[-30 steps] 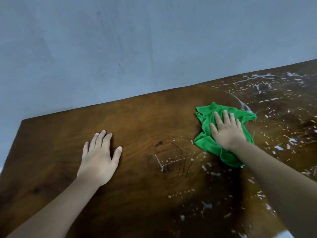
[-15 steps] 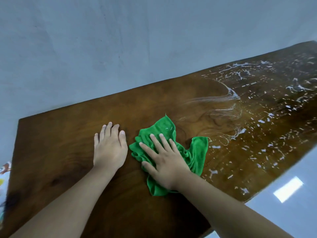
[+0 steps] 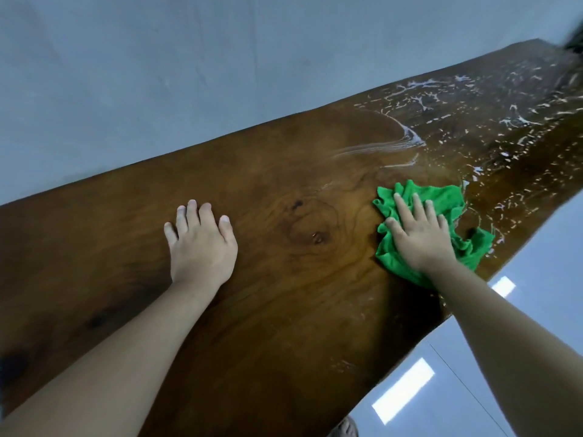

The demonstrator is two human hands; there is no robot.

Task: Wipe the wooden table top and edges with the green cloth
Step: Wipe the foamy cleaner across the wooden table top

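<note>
Half a second back the green cloth (image 3: 435,228) sat right beside the left hand (image 3: 202,244), near the middle of the frame; now it has been swept out to the right, and a wide stretch of bare, dark wood with a knot in the grain lies between the two hands. The cloth is bunched at the right of the frame, close to the near edge of the wooden table (image 3: 284,310), at the border where the wiped wood meets the white foamy streaks and specks (image 3: 473,121) that cover the upper right of the top. A curved smear of foam trails from above the cloth toward the far edge.

The right hand (image 3: 419,238) lies flat on top of the cloth, fingers spread and straight, pressing it down with the palm rather than gripping it; green folds stick out beyond the fingertips and past the wrist. The forearm runs down to the lower right corner.

The left hand has kept its place on the wood, palm down, fingers together and extended, holding nothing, its arm stretching to the lower left corner.

Glossy pale floor tiles (image 3: 473,389) show at the lower right, past the table's edge.
</note>
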